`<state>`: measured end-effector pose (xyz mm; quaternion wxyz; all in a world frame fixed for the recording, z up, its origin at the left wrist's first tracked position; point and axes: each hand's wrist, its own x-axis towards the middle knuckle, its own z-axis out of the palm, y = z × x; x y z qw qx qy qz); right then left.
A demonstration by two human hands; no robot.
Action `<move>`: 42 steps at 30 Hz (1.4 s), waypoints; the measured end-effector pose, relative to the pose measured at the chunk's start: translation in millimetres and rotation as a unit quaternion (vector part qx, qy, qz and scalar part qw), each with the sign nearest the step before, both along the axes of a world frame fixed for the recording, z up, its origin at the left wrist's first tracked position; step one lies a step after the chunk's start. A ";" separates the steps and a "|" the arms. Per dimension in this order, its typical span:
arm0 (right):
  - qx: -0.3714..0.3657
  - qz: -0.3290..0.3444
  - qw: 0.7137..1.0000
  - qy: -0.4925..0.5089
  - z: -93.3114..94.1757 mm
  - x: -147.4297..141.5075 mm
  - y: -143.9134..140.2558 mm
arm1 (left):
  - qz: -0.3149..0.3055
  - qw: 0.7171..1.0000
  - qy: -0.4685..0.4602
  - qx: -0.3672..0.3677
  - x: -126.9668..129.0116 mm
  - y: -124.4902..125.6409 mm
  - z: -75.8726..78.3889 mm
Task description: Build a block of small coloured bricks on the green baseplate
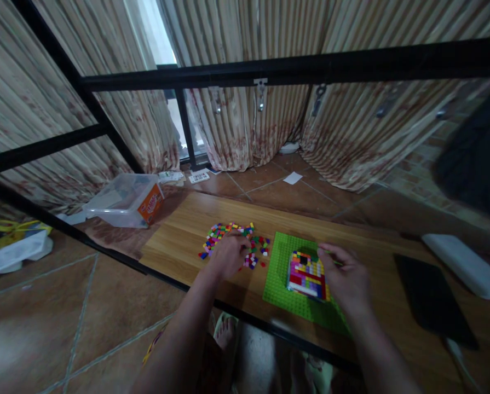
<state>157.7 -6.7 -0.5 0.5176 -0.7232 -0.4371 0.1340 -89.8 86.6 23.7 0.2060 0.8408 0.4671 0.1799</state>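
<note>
The left hand (228,254) rests, fingers curled down, on the pile of small bricks (232,241) scattered on the wooden surface (179,241); whether it grips one I cannot tell; the right hand (345,276) lies loosely bent at the right edge of the brick block (307,275), touching it; the block sits flat on the green baseplate (281,273), long axis running away from the person; the baseplate's near edge lies close to the surface's front edge; a dark tablet (431,298) lies to the right, bare wood between.
</note>
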 end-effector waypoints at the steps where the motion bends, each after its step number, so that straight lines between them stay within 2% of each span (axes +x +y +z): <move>1: 0.013 -0.005 1.000 -0.002 2.4 -1.3 -0.3 | 0.003 0.999 -0.032 -0.011 2.3 -0.7 1.3; 4: 0.079 -0.017 0.997 0.000 10.6 -7.2 -2.0 | 0.015 0.982 -0.170 -0.084 16.4 -5.7 2.9; 6: 0.117 0.001 0.993 0.004 15.8 -11.9 -4.0 | 0.010 0.952 -0.271 -0.144 31.5 -12.2 2.5; 9: 0.112 0.056 0.992 0.025 21.4 -17.1 -8.8 | 0.000 0.906 -0.369 -0.209 56.6 -24.5 1.6; 11: 0.091 0.091 0.991 0.028 24.1 -18.4 -12.4 | -0.006 0.891 -0.389 -0.234 70.8 -32.2 2.0; 16: 0.065 0.149 0.987 -0.002 27.6 -16.3 -17.3 | -0.021 0.885 -0.388 -0.255 93.2 -44.9 6.0; 22: 0.072 0.139 0.988 -0.006 23.2 -9.7 -16.3 | -0.014 0.870 -0.414 -0.268 110.3 -51.1 5.9; 24: 0.066 0.127 0.990 -0.007 21.3 -6.7 -16.7 | -0.002 0.878 -0.407 -0.254 112.2 -49.4 2.8; 26: 0.050 0.105 0.993 -0.006 19.7 -3.6 -18.2 | 0.023 0.899 -0.381 -0.216 110.7 -45.1 -1.2; 29: 0.005 0.069 0.998 -0.006 17.6 -0.2 -22.3 | 0.067 0.938 -0.305 -0.149 104.0 -36.7 -5.9; 32: -0.046 0.047 0.997 -0.027 15.0 -0.6 -25.9 | 0.088 0.962 -0.226 -0.124 97.6 -32.0 -5.9; 39: -0.106 0.010 0.978 -0.177 9.4 -12.6 -22.7 | 0.054 0.979 -0.132 -0.145 96.4 -39.8 1.7; 42: -0.117 0.006 0.972 -0.204 9.1 -17.5 -21.5 | 0.034 0.981 -0.111 -0.155 96.7 -42.3 2.7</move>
